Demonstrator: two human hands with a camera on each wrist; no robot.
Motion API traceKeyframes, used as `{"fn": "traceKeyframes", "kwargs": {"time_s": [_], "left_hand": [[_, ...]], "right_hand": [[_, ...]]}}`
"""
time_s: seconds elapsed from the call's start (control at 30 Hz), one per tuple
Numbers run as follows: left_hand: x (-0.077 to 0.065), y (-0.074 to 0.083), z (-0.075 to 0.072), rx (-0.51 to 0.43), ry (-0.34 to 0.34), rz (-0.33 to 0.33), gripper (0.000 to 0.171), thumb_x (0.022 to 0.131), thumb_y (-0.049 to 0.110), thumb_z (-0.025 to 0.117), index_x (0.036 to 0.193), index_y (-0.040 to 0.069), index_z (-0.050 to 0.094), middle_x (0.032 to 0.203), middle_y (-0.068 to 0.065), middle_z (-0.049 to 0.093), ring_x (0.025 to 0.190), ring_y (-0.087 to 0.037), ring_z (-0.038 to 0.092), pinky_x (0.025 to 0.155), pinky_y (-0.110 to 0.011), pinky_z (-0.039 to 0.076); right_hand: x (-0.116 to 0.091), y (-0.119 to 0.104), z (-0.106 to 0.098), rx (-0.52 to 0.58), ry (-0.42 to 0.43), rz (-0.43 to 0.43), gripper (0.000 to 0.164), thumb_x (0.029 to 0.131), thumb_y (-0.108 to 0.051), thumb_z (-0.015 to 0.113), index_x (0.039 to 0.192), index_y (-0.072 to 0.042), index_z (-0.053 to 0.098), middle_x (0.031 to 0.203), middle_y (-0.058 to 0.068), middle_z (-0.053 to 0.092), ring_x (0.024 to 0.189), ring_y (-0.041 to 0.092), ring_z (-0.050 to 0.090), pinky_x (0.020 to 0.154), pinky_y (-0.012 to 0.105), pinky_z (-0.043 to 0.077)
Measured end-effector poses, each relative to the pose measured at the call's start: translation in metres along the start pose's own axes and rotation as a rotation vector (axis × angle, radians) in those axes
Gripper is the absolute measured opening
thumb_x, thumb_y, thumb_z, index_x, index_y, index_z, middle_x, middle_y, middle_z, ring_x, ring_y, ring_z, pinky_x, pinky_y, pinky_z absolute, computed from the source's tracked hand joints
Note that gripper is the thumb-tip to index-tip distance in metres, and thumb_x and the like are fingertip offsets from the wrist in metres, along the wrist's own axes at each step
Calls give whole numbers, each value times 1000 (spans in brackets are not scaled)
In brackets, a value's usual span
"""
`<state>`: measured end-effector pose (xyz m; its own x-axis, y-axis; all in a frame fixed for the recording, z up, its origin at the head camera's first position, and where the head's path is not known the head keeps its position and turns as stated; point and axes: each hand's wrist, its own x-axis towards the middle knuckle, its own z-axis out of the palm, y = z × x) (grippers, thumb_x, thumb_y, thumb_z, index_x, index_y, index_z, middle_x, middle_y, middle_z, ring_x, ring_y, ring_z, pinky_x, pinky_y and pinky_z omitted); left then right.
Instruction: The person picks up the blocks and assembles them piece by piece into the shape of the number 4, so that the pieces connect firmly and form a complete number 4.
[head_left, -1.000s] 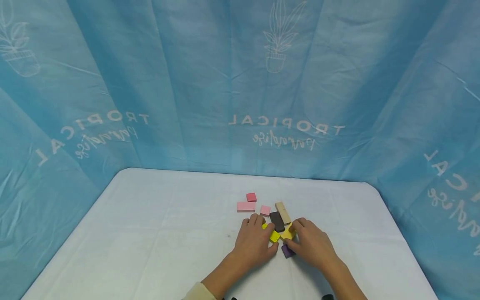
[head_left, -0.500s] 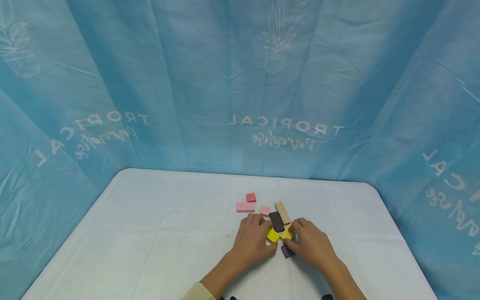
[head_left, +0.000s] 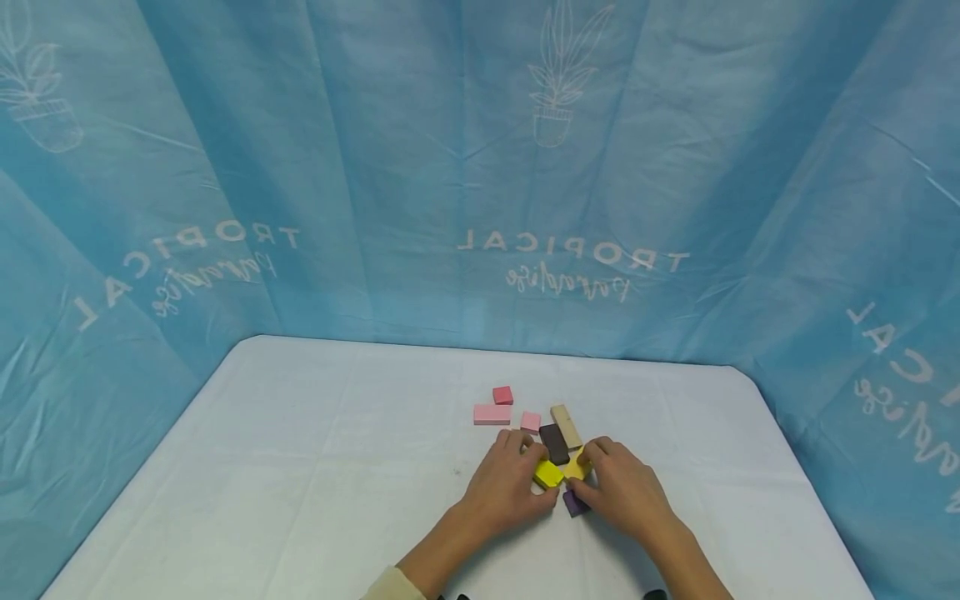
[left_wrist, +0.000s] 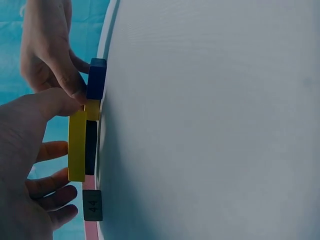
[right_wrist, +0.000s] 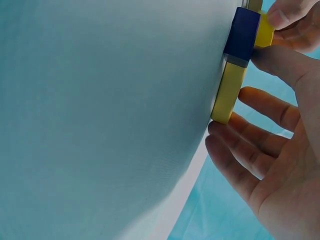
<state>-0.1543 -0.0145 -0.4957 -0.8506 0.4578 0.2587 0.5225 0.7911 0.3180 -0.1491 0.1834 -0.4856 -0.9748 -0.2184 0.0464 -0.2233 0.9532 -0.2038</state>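
Note:
My left hand (head_left: 512, 482) pinches a bright yellow block (head_left: 548, 474) between thumb and fingers. The left wrist view shows this block (left_wrist: 77, 147) raised off the white surface, in front of a dark block (left_wrist: 90, 147). My right hand (head_left: 626, 483) holds a duller yellow block (head_left: 576, 469), thumb and index finger at its two ends. A dark purple block (head_left: 574, 503) sits by the right thumb, looking navy in the right wrist view. Close to the left fingers, a grey-green block (left_wrist: 92, 205) marked 44 shows in the left wrist view; the left hand hides it from the head view.
Beyond the hands lie the black block (head_left: 554, 444), a natural wood block (head_left: 566, 427), a small pink block (head_left: 530, 422), a long pink block (head_left: 492, 414) and a red block (head_left: 502, 395). Blue curtains (head_left: 405, 167) enclose the white table (head_left: 315, 467).
The bright yellow block shifted slightly left, then back right with the left hand. The left index finger now covers less of it. The right hand and the other blocks have stayed in place.

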Motion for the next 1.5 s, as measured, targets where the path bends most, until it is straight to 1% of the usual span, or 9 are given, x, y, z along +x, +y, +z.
{"fn": "traceKeyframes", "kwargs": {"time_s": [0.27,0.4,0.53,0.77,0.9,1.1,1.2,1.33,1.5], "left_hand": [[-5,0,-9,-94,-70,49,43,80,49,70,111,20,64,109,4,49,102,-11,45,85,-21,45],[-8,1,-11,-97,-101,60,44,80,51,70,111,22,63,109,5,48,102,-11,43,84,-19,45],[-12,1,-13,-95,-105,75,42,80,50,70,111,23,63,111,6,48,101,-11,43,84,-18,45],[-14,1,-22,-90,-132,109,45,80,48,71,115,22,64,114,6,48,101,-10,43,86,-17,45],[-15,0,-27,-102,-159,151,44,79,45,72,116,21,64,115,5,48,101,-9,42,85,-15,44],[-20,-3,-30,-119,-188,255,42,81,44,71,115,21,65,113,5,48,100,-9,42,83,-12,42],[-23,-4,-31,-121,-200,295,41,81,43,71,115,21,65,113,5,49,99,-9,42,82,-11,41],[-28,-3,-34,-124,-238,320,40,81,43,70,116,24,64,114,6,48,100,-8,42,82,-12,41],[-32,-3,-35,-123,-280,324,39,83,44,69,116,26,64,115,8,48,100,-7,41,83,-13,41]], "right_hand": [[-1,1,0,-1,5,-7,33,76,-43,78,94,-19,64,103,0,59,82,14,52,71,36,52],[0,2,0,-2,-7,-6,35,76,-45,78,95,-19,64,104,1,59,83,14,53,72,37,52],[0,2,0,0,-22,-1,37,76,-46,78,96,-18,65,105,2,59,84,15,54,74,39,53],[0,1,0,-9,-21,10,37,75,-46,78,95,-18,65,105,3,59,86,16,55,74,40,53],[1,1,0,-2,-30,18,37,75,-46,78,94,-18,65,105,4,59,85,17,54,75,40,53],[1,1,0,4,-37,25,36,76,-46,78,94,-18,65,105,3,59,85,17,54,75,41,53],[2,-1,-1,8,-35,26,35,76,-45,79,93,-18,64,104,3,59,84,16,53,74,40,53],[2,-2,-1,17,-40,29,35,76,-44,79,93,-18,64,104,3,58,84,16,53,74,40,53],[1,-2,-2,21,-47,32,34,76,-45,78,93,-18,64,106,3,59,88,17,55,75,42,53]]}}
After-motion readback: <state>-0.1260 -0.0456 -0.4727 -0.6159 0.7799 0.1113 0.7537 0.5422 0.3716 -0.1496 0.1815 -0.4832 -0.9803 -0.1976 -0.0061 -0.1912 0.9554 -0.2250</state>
